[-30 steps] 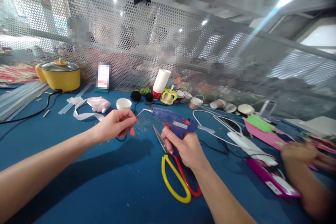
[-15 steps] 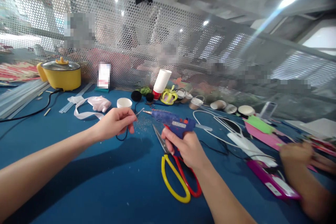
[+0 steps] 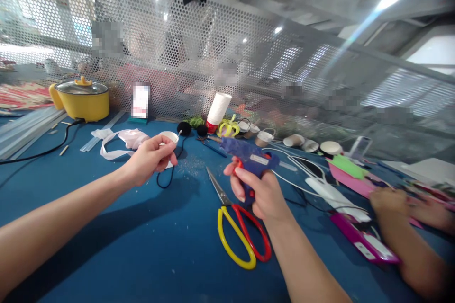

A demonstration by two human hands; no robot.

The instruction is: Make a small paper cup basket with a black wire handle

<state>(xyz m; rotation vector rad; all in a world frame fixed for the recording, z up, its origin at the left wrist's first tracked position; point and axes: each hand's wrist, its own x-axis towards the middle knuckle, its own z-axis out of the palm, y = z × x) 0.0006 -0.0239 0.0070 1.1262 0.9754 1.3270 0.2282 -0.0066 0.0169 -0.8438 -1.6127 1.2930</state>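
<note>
My left hand [image 3: 151,156] pinches a thin wire-like piece [image 3: 178,136] with a whitish tip pointing up; its exact kind is too small to tell. In my right hand [image 3: 261,194] is a blue glue gun [image 3: 241,151], gripped by its handle, with fingers near the red trigger. The gun's nozzle points left, apart from the thin piece, and a clear glue stick [image 3: 287,166] protrudes from its back. Large scissors [image 3: 221,193] with one yellow and one red handle lie below the gun. Behind my left hand, a white paper cup [image 3: 169,136] is partly hidden.
A yellow electric pot [image 3: 87,104], a phone [image 3: 141,100] on a stand and pink ribbon [image 3: 133,138] lie left. Stacked paper cups [image 3: 219,109] lean by the perforated screen [image 3: 199,38]. A white power strip [image 3: 336,199], cables and another person's hand [image 3: 389,201] are right.
The glue gun has moved right and slightly forward, away from the thin piece. My left hand has drawn back left, and the piece now points upward with a whitish tip.
</note>
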